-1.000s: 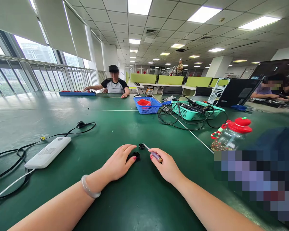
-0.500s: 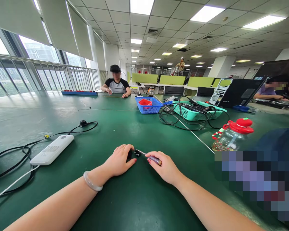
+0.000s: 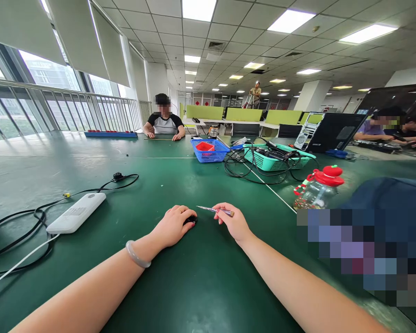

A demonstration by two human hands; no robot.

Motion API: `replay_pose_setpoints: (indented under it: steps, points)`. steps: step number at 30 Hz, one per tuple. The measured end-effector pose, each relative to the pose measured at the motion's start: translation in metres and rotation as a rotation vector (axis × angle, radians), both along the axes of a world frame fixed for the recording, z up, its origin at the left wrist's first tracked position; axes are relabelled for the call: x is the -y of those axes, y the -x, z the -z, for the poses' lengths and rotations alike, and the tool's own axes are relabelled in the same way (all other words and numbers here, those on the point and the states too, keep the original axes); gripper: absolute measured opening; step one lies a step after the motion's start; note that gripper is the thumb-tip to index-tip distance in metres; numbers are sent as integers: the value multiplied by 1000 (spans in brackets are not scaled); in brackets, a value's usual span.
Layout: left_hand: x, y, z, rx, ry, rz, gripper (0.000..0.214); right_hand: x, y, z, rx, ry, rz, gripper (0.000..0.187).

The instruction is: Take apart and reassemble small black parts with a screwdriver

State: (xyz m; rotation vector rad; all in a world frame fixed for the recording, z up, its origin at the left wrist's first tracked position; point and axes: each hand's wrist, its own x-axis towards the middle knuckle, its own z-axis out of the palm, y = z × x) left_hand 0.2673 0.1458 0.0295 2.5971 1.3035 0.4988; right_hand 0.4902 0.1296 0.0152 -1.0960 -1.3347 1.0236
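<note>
My left hand (image 3: 172,225) lies low over the green tabletop (image 3: 201,277), fingers curled round a small black object (image 3: 192,219). Most of that object is under my fingers, so its kind does not show. To its right, my right hand (image 3: 234,225) grips a screwdriver (image 3: 208,209) by its handle between thumb and fingers. The thin metal shaft points left, its tip just above and beyond the black object and apart from it.
A white power bank (image 3: 78,213) and black cables lie left. Ahead stand a blue basket (image 3: 210,155) and a green basket (image 3: 263,162) with cables. A red-lidded bottle (image 3: 315,192) is at right. Across the table sits a person (image 3: 164,122).
The screwdriver's tip has come up and away from the black object. My right hand has shifted slightly right and turned. My left fingers now cover more of the object.
</note>
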Motion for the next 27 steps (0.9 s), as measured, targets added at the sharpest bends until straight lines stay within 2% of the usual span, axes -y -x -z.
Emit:
replay_pose_setpoints:
  steps: [7, 12, 16, 23, 27]
  points:
    - [2, 2, -1, 50, 5, -33, 27, -6, -5, 2, -168, 24, 38, 22]
    - [26, 31, -4, 65, 54, -122, 30, -6, -9, 3, -220, 23, 53, 26]
    - [54, 84, -8, 47, 74, -203, 35, -5, -9, 4, -210, 23, 48, 24]
    - [92, 209, -14, 2, 23, -434, 44, -6, -8, 3, -206, 30, 49, 24]
    - [106, 252, -20, -14, -20, -601, 46, -5, -8, 3, -205, 35, 46, 24]
